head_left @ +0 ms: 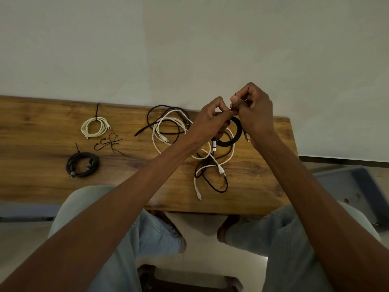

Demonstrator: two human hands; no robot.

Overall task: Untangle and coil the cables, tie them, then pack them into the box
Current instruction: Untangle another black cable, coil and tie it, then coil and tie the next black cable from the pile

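While both hands meet above the far edge of the brown wooden counter (42,186), the left hand (210,121) pinches shut on a coiled thick black cable (236,133) that hangs just beneath the knuckles, and the right hand (254,110) closes its fingertips on a thin black tie (234,100) whose end sticks up between the two thumbs. Two silver plugs of that coil dangle below, one under the left hand and one under the right wrist.

Directly under and to the left of the left hand lies a loose tangle of white and black cables (179,133); it holds at least two white leads and two thin black ones, though the exact count cannot be told where they cross.

Well to the left of the left hand sit two finished coils: one coiled white cable (93,127) bound by a black tie, farther from the person, and one coiled black cable (83,164) bound the same way, nearer. Between these two lies a small heap of spare black ties (109,143), about three or four, overlapping so the number is uncertain.

No box is in view.
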